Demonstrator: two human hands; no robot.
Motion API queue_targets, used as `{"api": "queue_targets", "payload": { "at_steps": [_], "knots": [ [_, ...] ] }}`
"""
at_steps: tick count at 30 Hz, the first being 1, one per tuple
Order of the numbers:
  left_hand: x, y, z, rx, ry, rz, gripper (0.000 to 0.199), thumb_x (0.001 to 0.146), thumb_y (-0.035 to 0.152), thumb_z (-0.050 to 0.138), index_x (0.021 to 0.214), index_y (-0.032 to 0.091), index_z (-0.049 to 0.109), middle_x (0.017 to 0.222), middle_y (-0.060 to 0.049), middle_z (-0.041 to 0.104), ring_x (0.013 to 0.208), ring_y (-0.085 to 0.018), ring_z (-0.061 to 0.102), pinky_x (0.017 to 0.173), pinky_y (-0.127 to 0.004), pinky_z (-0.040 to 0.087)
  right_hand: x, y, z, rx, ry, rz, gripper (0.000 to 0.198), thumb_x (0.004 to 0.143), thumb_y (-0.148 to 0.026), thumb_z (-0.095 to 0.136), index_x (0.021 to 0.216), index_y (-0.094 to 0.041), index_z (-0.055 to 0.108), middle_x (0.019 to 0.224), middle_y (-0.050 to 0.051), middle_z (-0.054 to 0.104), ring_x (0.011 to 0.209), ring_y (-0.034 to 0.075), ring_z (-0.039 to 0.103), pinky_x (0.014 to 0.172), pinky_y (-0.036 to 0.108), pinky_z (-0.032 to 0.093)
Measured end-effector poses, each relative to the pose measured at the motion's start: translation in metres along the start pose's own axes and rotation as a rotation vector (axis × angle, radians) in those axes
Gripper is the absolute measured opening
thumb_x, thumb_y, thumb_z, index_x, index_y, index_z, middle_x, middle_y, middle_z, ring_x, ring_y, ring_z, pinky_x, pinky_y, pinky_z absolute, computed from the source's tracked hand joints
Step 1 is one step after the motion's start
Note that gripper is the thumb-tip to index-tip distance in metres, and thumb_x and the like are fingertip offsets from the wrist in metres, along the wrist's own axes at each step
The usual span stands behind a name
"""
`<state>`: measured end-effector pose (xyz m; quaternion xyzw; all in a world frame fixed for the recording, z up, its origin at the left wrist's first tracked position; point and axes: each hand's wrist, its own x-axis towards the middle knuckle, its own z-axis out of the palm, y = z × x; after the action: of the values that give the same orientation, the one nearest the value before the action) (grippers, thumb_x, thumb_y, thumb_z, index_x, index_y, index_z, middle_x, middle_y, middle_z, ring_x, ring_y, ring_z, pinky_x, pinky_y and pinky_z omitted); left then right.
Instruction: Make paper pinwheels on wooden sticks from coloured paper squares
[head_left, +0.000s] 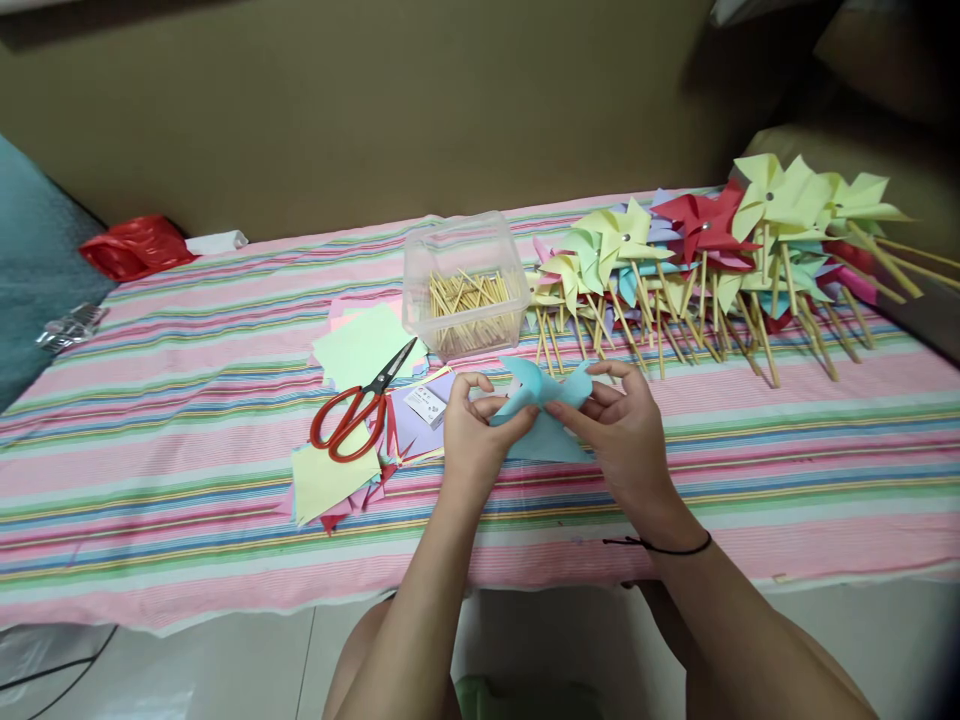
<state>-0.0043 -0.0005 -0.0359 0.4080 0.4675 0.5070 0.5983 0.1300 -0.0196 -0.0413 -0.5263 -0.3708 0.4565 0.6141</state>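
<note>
A light blue paper pinwheel (pixel 546 440) is held between both my hands over the striped cloth, its corners curled in toward the middle. My left hand (pixel 480 430) pinches its left side, with the thumb near the centre. From the right, my right hand (pixel 621 425) grips the other side, thumb also pressed near the centre. To the left lie red-handled scissors (pixel 364 412) on stacks of coloured paper. Beside them a small white box (pixel 425 406) rests on purple paper (pixel 411 425).
Behind my hands stands a clear plastic box (pixel 461 250) of short sticks (pixel 471 300). Many finished pinwheels (pixel 705 225) on sticks crowd the back right. A red plastic bag (pixel 139 247) lies at the far left, near some metal clips (pixel 73 328).
</note>
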Motion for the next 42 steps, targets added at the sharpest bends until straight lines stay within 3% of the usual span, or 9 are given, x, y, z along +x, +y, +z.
{"api": "queue_targets", "payload": {
  "at_steps": [4,9,19,24,29,33,42],
  "knots": [
    [0.001,-0.001,0.000,-0.013,-0.011,-0.003,0.050,0.060,0.024,0.079,0.082,0.024,0.035,0.061,0.004,0.070,0.045,-0.010,0.057,0.048,-0.019,0.042,0.000,-0.001,0.001,0.043,0.016,0.091,0.076,0.051,-0.036,0.087,0.109,-0.027,0.039,0.071,-0.002,0.070,0.063,0.020,0.067,0.050,0.029,0.052],
    [0.001,-0.002,-0.001,-0.013,-0.019,-0.011,0.050,0.060,0.023,0.079,0.083,0.024,0.035,0.061,0.005,0.070,0.045,-0.010,0.056,0.048,-0.019,0.042,0.000,0.001,-0.001,0.049,0.010,0.125,0.084,0.053,-0.035,0.087,0.122,-0.024,0.040,0.067,-0.002,0.070,0.054,0.017,0.063,0.046,0.027,0.049],
    [0.001,-0.001,-0.001,-0.041,-0.028,-0.052,0.054,0.056,0.026,0.082,0.083,0.024,0.035,0.063,0.003,0.071,0.048,-0.012,0.061,0.051,-0.021,0.046,0.001,0.003,-0.002,0.035,0.019,0.124,0.081,0.054,-0.034,0.086,0.120,-0.025,0.040,0.062,-0.004,0.069,0.049,0.017,0.061,0.046,0.029,0.049],
    [0.002,0.000,-0.004,-0.040,-0.115,-0.085,0.061,0.052,0.024,0.085,0.090,0.024,0.037,0.064,0.003,0.071,0.051,-0.014,0.063,0.053,-0.022,0.048,0.004,0.004,-0.006,0.004,0.005,0.112,0.078,0.055,-0.035,0.085,0.117,-0.026,0.039,0.059,-0.005,0.067,0.049,0.018,0.062,0.045,0.028,0.048],
    [0.003,0.001,-0.008,-0.031,-0.185,-0.121,0.055,0.059,0.028,0.081,0.094,0.023,0.040,0.069,0.001,0.072,0.054,-0.011,0.062,0.054,-0.020,0.045,0.008,0.005,-0.013,-0.041,-0.094,0.101,0.077,0.056,-0.034,0.084,0.116,-0.026,0.038,0.059,-0.006,0.067,0.050,0.018,0.062,0.046,0.028,0.048],
    [0.004,-0.001,-0.011,0.027,-0.135,-0.101,0.055,0.057,0.028,0.081,0.094,0.023,0.040,0.061,0.005,0.067,0.049,-0.010,0.058,0.050,-0.018,0.042,0.008,0.007,-0.014,-0.063,-0.146,0.090,0.073,0.058,-0.032,0.083,0.115,-0.027,0.038,0.060,-0.006,0.066,0.051,0.019,0.063,0.047,0.029,0.050],
    [0.006,-0.005,-0.015,0.183,-0.180,-0.078,0.051,0.060,0.024,0.077,0.093,0.024,0.039,0.047,0.013,0.049,0.040,-0.006,0.044,0.044,-0.015,0.028,0.007,0.007,-0.016,-0.077,-0.219,0.120,0.073,0.057,-0.031,0.084,0.115,-0.027,0.039,0.056,-0.007,0.064,0.048,0.018,0.061,0.044,0.027,0.049]
  ]
}}
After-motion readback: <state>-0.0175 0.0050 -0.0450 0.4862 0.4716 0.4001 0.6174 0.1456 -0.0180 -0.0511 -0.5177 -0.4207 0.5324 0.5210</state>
